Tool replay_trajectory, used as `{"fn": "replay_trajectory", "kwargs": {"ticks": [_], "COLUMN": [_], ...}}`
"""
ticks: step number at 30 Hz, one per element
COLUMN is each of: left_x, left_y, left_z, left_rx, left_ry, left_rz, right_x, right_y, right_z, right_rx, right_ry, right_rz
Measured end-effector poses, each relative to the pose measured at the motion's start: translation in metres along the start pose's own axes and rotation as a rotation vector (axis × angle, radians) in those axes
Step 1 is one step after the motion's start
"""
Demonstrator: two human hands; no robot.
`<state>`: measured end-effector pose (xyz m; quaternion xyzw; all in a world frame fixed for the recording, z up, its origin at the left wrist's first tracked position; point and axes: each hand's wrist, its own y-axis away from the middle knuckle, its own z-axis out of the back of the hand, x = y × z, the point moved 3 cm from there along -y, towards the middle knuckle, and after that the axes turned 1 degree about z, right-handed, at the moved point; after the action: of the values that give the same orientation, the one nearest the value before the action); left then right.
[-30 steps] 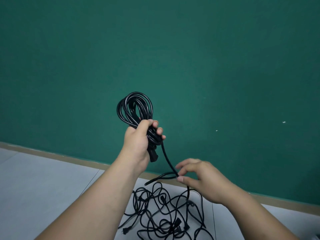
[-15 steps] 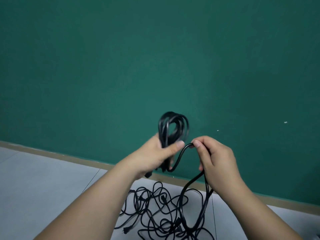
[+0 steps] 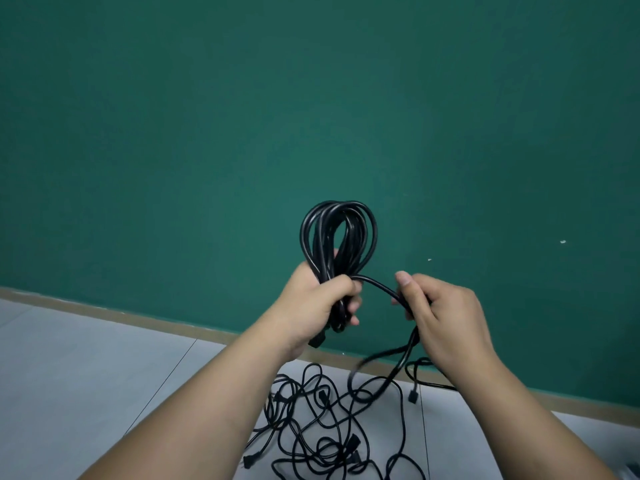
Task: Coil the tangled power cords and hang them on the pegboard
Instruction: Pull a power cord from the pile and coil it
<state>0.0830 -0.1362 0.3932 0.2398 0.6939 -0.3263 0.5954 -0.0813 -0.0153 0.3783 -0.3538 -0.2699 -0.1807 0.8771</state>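
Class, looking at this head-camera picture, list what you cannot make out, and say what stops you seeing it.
- Pegboard: not in the head view; only the wall shows.
- Coil: its lower part is hidden inside the left hand.
- Cord: blurred by motion below the right hand holding it.
- Tangle: cut off by the bottom edge; cord count unclear.

Two bare hands are seen: left hand (image 3: 311,303) & right hand (image 3: 446,317). Behind each wrist a forearm is shown, left forearm (image 3: 214,403) & right forearm (image 3: 519,420), both uncovered to the btm edge. A short, trimmed nail is seen on the right thumb (image 3: 403,278), at that hand's top.
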Motion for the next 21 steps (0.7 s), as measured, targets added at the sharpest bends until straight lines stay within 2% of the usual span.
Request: {"fn": "replay_trajectory", "kwargs": {"ticks": [2, 5, 7, 9, 10, 11, 14, 16, 18, 21], "left_x": [-0.003, -0.015, -0.023, -0.026, -0.025, -0.022, -0.013, -0.011, -0.011, -0.013], "left_y": [-0.001, -0.005, -0.006, -0.004, -0.003, -0.002, 0.0, 0.0, 0.001, 0.001], "left_z": [0.001, 0.015, 0.033, 0.044, 0.046, 0.045, 0.032, 0.024, 0.018, 0.013], "left_rx": [-0.066, -0.26, -0.372, -0.416, -0.418, -0.411, -0.354, -0.307, -0.251, -0.189], "left_ry": [0.062, 0.225, 0.319, 0.344, 0.348, 0.349, 0.292, 0.27, 0.294, 0.328], "left_rz": [-0.023, -0.092, -0.127, -0.122, -0.107, -0.088, -0.038, -0.022, -0.014, -0.013], "right_x": [-0.008, -0.033, -0.055, -0.064, -0.06, -0.052, -0.01, 0.011, 0.022, 0.018], "right_y": [-0.003, -0.007, -0.006, -0.002, 0.0, 0.004, 0.014, 0.016, 0.021, 0.027], "right_z": [-0.003, -0.009, -0.014, -0.021, -0.025, -0.031, -0.044, -0.048, -0.055, -0.064], "right_rx": [0.03, 0.188, 0.332, 0.449, 0.474, 0.493, 0.449, 0.43, 0.513, 0.6], "right_ry": [-0.1, -0.184, -0.037, 0.171, 0.166, 0.06, -0.457, -0.61, -0.657, -0.429], "right_rz": [-0.071, -0.208, -0.272, -0.255, -0.223, -0.196, -0.173, -0.13, -0.076, -0.007]}}
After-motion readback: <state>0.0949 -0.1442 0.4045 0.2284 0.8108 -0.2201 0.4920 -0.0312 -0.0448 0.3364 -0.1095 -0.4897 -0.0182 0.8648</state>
